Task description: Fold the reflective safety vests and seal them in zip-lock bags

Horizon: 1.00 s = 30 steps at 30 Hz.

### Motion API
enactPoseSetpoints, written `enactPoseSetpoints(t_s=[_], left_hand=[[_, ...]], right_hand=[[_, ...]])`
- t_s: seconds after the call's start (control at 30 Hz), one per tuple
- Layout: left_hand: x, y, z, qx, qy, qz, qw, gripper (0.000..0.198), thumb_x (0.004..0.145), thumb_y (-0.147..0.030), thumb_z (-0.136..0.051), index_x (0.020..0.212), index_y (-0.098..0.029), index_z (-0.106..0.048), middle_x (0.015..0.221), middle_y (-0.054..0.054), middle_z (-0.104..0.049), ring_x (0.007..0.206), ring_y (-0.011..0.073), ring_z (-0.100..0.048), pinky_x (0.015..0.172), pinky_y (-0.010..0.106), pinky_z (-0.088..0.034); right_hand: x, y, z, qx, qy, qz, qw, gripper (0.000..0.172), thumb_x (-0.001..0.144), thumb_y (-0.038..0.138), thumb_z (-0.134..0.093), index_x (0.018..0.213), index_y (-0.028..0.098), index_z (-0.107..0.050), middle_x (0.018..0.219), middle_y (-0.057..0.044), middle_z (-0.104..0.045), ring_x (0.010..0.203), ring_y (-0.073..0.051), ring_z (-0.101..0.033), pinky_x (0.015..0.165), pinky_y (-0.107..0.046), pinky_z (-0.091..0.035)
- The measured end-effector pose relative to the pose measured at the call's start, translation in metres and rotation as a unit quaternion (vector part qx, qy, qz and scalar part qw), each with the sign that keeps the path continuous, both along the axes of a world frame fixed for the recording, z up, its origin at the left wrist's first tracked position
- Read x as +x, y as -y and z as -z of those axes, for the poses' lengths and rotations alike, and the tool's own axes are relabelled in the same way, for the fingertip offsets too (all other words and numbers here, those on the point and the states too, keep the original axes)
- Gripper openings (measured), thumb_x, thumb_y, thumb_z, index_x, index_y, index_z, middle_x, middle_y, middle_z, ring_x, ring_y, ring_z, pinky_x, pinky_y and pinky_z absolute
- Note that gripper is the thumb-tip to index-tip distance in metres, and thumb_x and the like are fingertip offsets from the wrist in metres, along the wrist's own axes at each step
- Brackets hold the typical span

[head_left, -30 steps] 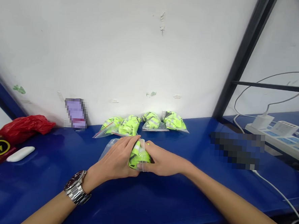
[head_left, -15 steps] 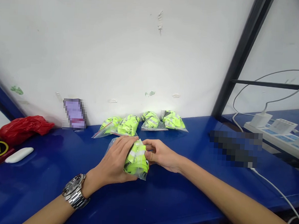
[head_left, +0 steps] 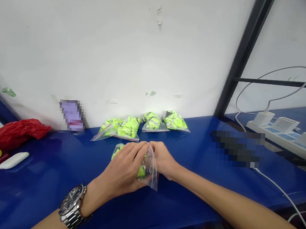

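My left hand (head_left: 126, 166), with a metal watch on its wrist, is wrapped round a clear zip bag (head_left: 151, 168) holding neon yellow-green folded fabric. The bag's mouth end sticks out toward the right, loose and wrinkled. At its upper corner my right hand (head_left: 163, 160) is closed on the bag's edge. Its fingertips are partly hidden behind the plastic and my left fingers. Behind them, similar filled zip bags (head_left: 128, 126) lie in a row along the wall, their fabric showing grey-white stripes.
A phone (head_left: 72, 116) leans against the wall. At the left lie a red plastic bag (head_left: 22, 130) and a white oval case (head_left: 14, 160). On the right are a blurred dark object (head_left: 236, 149) with a white cable, a power strip (head_left: 278, 136) and a dark metal post (head_left: 242, 57).
The fabric has sunk further left inside the bag, leaving clear plastic at the right end. My right hand has moved to the bag's upper edge, nearer my left. The view has shifted slightly.
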<state>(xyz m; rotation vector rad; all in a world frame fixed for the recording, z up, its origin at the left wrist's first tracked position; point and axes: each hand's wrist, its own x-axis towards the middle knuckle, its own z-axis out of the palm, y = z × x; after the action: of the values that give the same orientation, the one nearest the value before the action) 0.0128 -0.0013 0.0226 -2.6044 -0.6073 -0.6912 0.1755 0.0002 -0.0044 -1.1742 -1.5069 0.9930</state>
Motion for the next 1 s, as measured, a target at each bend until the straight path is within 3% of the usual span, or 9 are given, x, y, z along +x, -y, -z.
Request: enactPoseSetpoints(t_s=[0.1,0.17,0.23,0.37,0.47,0.57,0.8,0.9,1.0], left_hand=[[0.005,0.001,0.000,0.026,-0.035,0.002,0.999,0.064,0.082,-0.039,-0.059,0.132,-0.006,-0.038,0.124,0.024,-0.059,0.111,0.0363,-0.059,0.093,0.050,-0.049],[0.005,-0.001,0.000,0.038,-0.051,0.008,0.998,0.067,0.081,-0.040,-0.061,0.133,-0.005,-0.038,0.126,0.025,-0.058,0.114,0.0380,-0.057,0.095,0.052,-0.047],[0.003,-0.004,-0.001,0.037,-0.039,0.009,0.998,0.071,0.080,-0.041,-0.062,0.135,-0.006,-0.036,0.127,0.024,-0.058,0.115,0.0376,-0.057,0.095,0.052,-0.046],[-0.004,-0.010,-0.003,0.011,0.025,-0.006,1.000,0.081,0.079,-0.042,-0.066,0.142,-0.011,-0.026,0.126,0.020,-0.059,0.114,0.0329,-0.058,0.094,0.047,-0.048],[-0.003,-0.008,-0.002,0.007,0.035,0.015,0.999,0.086,0.080,-0.041,-0.066,0.146,-0.012,-0.018,0.129,0.019,-0.057,0.114,0.0314,-0.057,0.096,0.047,-0.047],[0.003,-0.002,0.002,0.023,0.027,0.039,0.999,0.087,0.081,-0.036,-0.065,0.147,-0.009,-0.017,0.127,0.019,-0.057,0.112,0.0312,-0.056,0.096,0.047,-0.048],[0.018,0.009,0.004,0.079,0.009,0.061,0.995,0.075,0.082,-0.027,-0.064,0.142,-0.001,-0.027,0.123,0.023,-0.057,0.114,0.0347,-0.052,0.093,0.049,-0.050],[0.020,0.009,0.006,0.092,-0.001,0.047,0.995,0.070,0.082,-0.024,-0.063,0.141,-0.004,-0.031,0.123,0.022,-0.057,0.114,0.0351,-0.053,0.093,0.051,-0.050],[0.016,0.006,0.004,0.059,0.030,0.020,0.998,0.073,0.082,-0.030,-0.065,0.142,-0.010,-0.030,0.124,0.020,-0.055,0.114,0.0334,-0.053,0.094,0.051,-0.049]], right_hand=[[0.002,-0.003,0.001,0.044,0.081,0.030,0.995,0.025,0.062,0.024,-0.066,0.059,0.017,-0.042,0.058,0.006,-0.040,0.060,-0.009,-0.035,0.052,-0.021,-0.027],[0.004,-0.006,0.000,0.079,0.083,-0.003,0.993,0.019,0.066,0.022,-0.063,0.061,0.016,-0.046,0.061,0.005,-0.044,0.061,-0.009,-0.039,0.054,-0.021,-0.029],[0.006,-0.009,-0.002,0.088,0.028,-0.058,0.994,0.015,0.065,0.020,-0.064,0.069,0.016,-0.051,0.066,0.004,-0.049,0.064,-0.010,-0.044,0.057,-0.021,-0.035],[0.008,-0.009,-0.010,0.020,-0.102,-0.130,0.986,0.034,0.062,0.022,-0.073,0.089,0.017,-0.053,0.076,0.003,-0.055,0.070,-0.013,-0.050,0.064,-0.024,-0.044],[0.005,-0.006,-0.012,0.008,-0.103,-0.150,0.983,0.028,0.065,0.025,-0.073,0.085,0.016,-0.055,0.076,0.001,-0.057,0.070,-0.013,-0.051,0.065,-0.025,-0.045],[0.002,-0.005,-0.006,0.023,-0.050,-0.117,0.992,0.017,0.068,0.027,-0.068,0.071,0.015,-0.055,0.069,0.001,-0.055,0.069,-0.014,-0.051,0.062,-0.024,-0.043],[0.008,-0.007,0.009,0.029,0.000,0.011,1.000,0.023,0.068,0.028,-0.059,0.058,0.019,-0.040,0.057,0.004,-0.039,0.060,-0.011,-0.039,0.050,-0.022,-0.030],[0.011,-0.010,0.009,0.050,0.017,0.013,0.999,0.027,0.068,0.029,-0.057,0.057,0.020,-0.034,0.056,0.005,-0.032,0.058,-0.009,-0.032,0.049,-0.022,-0.027],[0.015,-0.014,0.000,0.087,0.041,-0.022,0.995,0.025,0.069,0.027,-0.062,0.062,0.019,-0.039,0.058,0.005,-0.038,0.057,-0.009,-0.035,0.050,-0.022,-0.030]])
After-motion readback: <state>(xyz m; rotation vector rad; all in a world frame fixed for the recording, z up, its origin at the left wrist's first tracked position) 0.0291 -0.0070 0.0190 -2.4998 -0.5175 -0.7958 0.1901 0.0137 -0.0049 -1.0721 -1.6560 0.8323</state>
